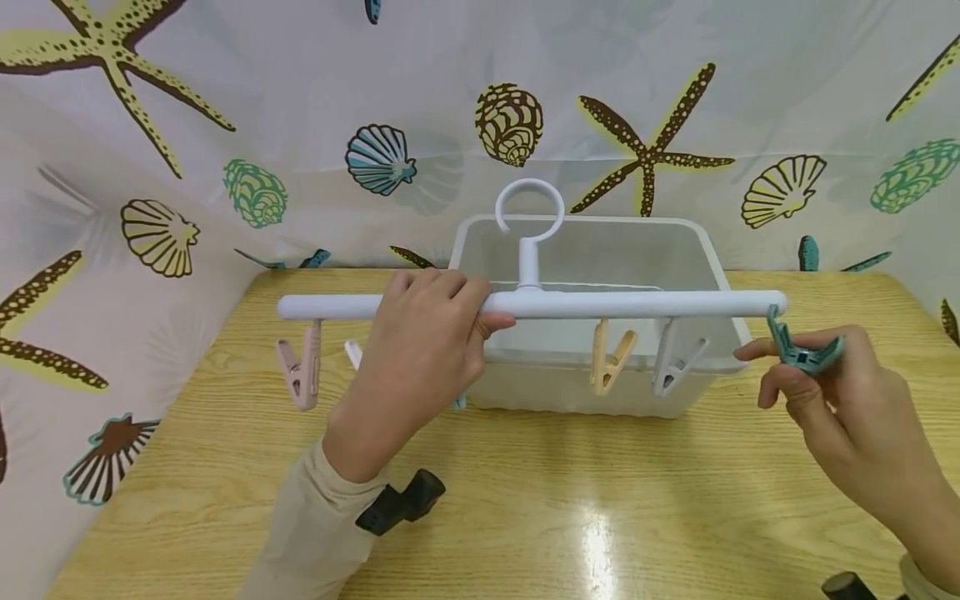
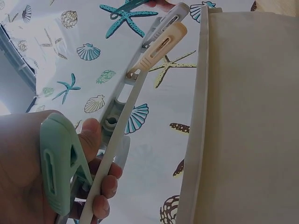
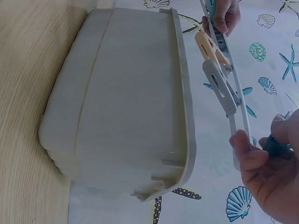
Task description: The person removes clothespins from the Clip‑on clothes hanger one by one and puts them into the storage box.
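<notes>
Hanger bar [image 1: 540, 304], white with a ring hook on top, sits level in front of you, held up above the worktop [image 1: 525, 500] and across the near rim of the white plastic bin [image 1: 697, 250]. Your left hand [image 1: 423, 350] is curled around the bar left of the hook stem, gripping it. Going down in size from there: the bin stands on the worktop just behind the bar, then the pegs hanging from the bar, a pink peg [image 1: 300, 375] near its left end, a cream peg [image 1: 609, 357] and a grey peg [image 1: 675, 362] to the right of the stem (a green one [image 2: 58, 163] rests against your left palm in the wrist view). Your right hand [image 1: 832, 392] pinches a teal peg [image 1: 802, 350] between thumb and fingers, just beside the bar's right tip. No writing or brand can be read on any of these.
</notes>
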Available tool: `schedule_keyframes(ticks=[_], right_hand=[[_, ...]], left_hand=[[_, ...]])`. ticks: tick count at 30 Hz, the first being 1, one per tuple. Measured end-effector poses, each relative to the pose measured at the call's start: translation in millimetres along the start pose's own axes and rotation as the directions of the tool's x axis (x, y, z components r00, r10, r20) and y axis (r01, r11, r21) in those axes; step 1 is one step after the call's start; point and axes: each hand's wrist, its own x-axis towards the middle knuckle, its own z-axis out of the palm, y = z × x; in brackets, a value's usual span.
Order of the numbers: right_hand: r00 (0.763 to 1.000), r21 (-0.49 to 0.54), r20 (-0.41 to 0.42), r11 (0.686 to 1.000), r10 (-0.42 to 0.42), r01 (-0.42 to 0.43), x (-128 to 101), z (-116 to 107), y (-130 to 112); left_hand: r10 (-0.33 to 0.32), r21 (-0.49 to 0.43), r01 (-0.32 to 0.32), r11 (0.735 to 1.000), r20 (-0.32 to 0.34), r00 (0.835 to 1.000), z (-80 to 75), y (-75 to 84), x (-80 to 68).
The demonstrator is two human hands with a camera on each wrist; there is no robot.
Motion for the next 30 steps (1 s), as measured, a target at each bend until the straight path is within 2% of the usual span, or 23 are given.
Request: schedule_keyframes(ticks=[4, 6, 15, 22, 30], right_hand=[[0.993, -0.035, -0.117, 0.999, -0.020, 0.016, 4, -3, -2], [0.990, -0.024, -0.142, 1.000, 0.002, -0.005, 6, -4, -4], [0.977, 0.003, -0.171, 0.991, 0.130, -0.131, 11, -3, -8], [0.978, 0.048, -0.177, 0.993, 0.113, -0.106, 16, -3, -8], [0.975, 0.049, -0.191, 0.993, 0.113, -0.105, 21, -2, -7]], left_hand=[[0.004, 0.004, -0.004, 1.000, -0.005, 1.000, -0.3, -1.1, -1.9], [0.007, 0.007, -0.007, 1.000, -0.008, 1.000, -0.4, -1.5, -2.9], [0.010, 0.022, -0.010, 1.000, 0.008, 1.000, -1.1, -1.5, -8.2], [0.018, 0.030, -0.019, 0.999, 0.004, 1.000, -1.6, -2.7, -11.6], [0.027, 0.026, -0.027, 0.999, 0.002, 1.000, -1.7, -3.7, -13.5]])
